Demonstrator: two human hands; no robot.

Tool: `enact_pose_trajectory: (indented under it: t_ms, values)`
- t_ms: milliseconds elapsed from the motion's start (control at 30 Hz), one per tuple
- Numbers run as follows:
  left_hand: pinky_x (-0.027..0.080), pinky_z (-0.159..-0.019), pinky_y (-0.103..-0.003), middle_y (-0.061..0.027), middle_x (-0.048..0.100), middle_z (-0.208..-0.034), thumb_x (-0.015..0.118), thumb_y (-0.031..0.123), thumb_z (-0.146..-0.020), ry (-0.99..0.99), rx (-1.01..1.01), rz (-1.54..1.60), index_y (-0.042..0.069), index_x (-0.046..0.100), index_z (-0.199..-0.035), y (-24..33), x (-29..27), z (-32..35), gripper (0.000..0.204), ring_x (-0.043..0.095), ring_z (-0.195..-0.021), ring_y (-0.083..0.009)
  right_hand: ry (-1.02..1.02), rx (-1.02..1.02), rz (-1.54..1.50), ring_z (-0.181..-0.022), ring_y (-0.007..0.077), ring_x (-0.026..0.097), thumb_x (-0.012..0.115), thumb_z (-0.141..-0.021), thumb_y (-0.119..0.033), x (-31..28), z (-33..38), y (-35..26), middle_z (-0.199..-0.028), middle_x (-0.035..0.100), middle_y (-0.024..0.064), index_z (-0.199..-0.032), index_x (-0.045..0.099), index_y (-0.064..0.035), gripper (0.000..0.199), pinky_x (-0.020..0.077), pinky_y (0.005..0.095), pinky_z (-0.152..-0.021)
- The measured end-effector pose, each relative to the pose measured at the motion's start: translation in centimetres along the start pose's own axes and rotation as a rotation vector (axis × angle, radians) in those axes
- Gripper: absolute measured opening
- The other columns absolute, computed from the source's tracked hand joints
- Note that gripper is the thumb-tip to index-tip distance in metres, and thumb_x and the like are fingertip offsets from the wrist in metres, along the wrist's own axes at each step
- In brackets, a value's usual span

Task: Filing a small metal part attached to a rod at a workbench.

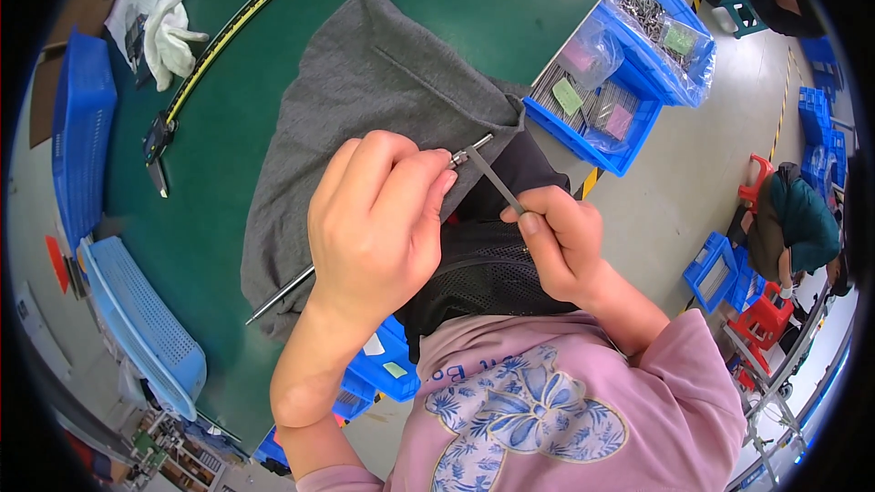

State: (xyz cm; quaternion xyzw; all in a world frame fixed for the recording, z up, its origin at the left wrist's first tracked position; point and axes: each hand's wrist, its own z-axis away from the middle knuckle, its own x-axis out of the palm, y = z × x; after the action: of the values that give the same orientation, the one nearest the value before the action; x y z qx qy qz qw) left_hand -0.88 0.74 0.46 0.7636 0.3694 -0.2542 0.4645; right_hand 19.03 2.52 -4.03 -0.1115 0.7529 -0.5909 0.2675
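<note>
My left hand (375, 210) is closed around a slim metal rod (281, 293). Its long plain end sticks out at the lower left, and its stepped end shows past my fingertips. A narrow, flat grey file (495, 179) is pinched between the thumb and fingers of my right hand (561, 235). The file's far tip meets the rod near the stepped end, crossing it at an angle. Beneath both hands a dark grey cloth (337, 82) drapes over the table's edge toward my lap.
On the green table (246, 164) lie a digital caliper (159, 138), a white glove (168, 38) and blue baskets (137, 319). Blue bins (592, 141) of metal rods and parts stand at right. Another person (793, 219) bends near red stools (764, 323).
</note>
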Motion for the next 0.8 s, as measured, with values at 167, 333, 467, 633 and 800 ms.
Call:
enact_pose_trajectory:
  t_ms: [167,333,467,633,800]
  values:
    - [0.044,-0.055,-0.034,-0.0072,0.054,-0.076,0.075,-0.004,-0.064,0.001,0.008,-0.033,0.001,0.067,-0.086,0.09,0.0,0.08,0.024,0.054,-0.065,-0.0239,0.024,-0.013,0.01,-0.044,0.0173,0.052,0.055,-0.085,0.005,-0.09,0.76,0.45,-0.057,0.054,0.0043,-0.092,0.06,-0.0003,0.01,0.0427,0.0291,-0.047]
    - [0.043,-0.054,-0.034,-0.007,0.055,-0.076,0.075,-0.003,-0.064,0.006,0.009,-0.028,0.001,0.067,-0.086,0.01,0.02,0.12,0.024,0.053,-0.064,-0.0236,0.012,-0.036,0.032,-0.045,0.0186,0.053,0.054,-0.085,0.005,0.07,0.5,0.54,-0.057,0.054,0.005,-0.093,0.06,0.0001,0.011,0.0437,0.0292,-0.048]
    - [0.043,-0.055,-0.034,-0.0071,0.055,-0.076,0.075,-0.003,-0.064,0.01,0.009,-0.024,0.001,0.067,-0.085,-0.03,0.04,0.08,0.023,0.054,-0.065,-0.0238,0.01,-0.05,0.053,-0.045,0.019,0.054,0.055,-0.085,0.005,0.06,0.48,0.59,-0.057,0.054,0.0052,-0.094,0.06,0.0,0.011,0.0438,0.0294,-0.048]
    - [0.044,-0.055,-0.034,-0.0071,0.055,-0.076,0.075,-0.003,-0.064,0.016,0.011,-0.009,0.001,0.066,-0.084,-0.05,0.14,0.11,0.022,0.054,-0.065,-0.024,0.011,-0.038,0.033,-0.045,0.0196,0.054,0.055,-0.086,0.004,0.13,0.33,0.39,-0.06,0.057,0.0053,-0.093,0.06,-0.0004,0.01,0.0443,0.03,-0.047]
    - [0.044,-0.055,-0.034,-0.0073,0.055,-0.077,0.075,-0.005,-0.064,0.03,-0.001,0.018,0.002,0.065,-0.082,-0.07,0.21,0.06,0.022,0.054,-0.065,-0.0244,-0.006,-0.039,0.077,-0.048,0.02,0.059,0.056,-0.085,0.004,0.13,0.18,0.29,-0.065,0.062,0.0071,-0.093,0.06,-0.0003,0.01,0.0465,0.0295,-0.048]
